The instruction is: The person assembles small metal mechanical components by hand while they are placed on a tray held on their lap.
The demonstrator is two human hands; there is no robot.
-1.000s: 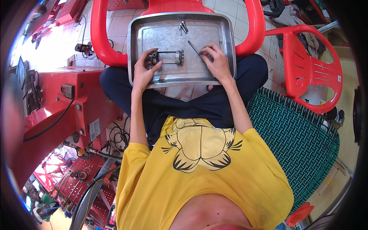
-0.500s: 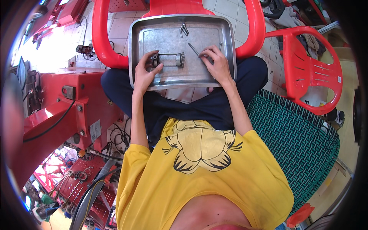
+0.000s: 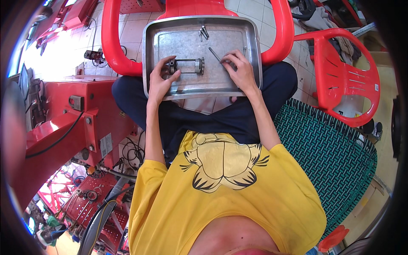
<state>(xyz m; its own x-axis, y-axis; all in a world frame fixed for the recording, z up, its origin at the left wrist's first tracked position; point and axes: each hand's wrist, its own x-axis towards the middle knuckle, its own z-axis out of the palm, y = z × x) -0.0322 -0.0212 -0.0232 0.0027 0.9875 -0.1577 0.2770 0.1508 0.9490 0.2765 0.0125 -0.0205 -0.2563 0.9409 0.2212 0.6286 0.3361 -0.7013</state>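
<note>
In the upper middle of the frame, a shallow metal tray (image 3: 178, 42) sits above the person's lap in dark trousers (image 3: 278, 83). The left hand (image 3: 158, 83), in the left half of the tray, curls its thumb and fingers around the left end of a metal frame (image 3: 187, 66), which lies sideways with a toothed wheel at its right end. Whether the frame also rests on the tray bottom, I cannot tell.

The right hand (image 3: 240, 72), over the tray's right half, pinches the lower end of a thin rod (image 3: 214, 53) between thumb and fingers; the rod slants toward the upper left, apart from the frame. A few small bolts (image 3: 204, 32) lie together near the tray's top edge.

A red chair (image 3: 346, 76) stands at the upper right, a green woven seat (image 3: 327, 165) at the lower right, and red machinery (image 3: 63, 140) fills the left.
</note>
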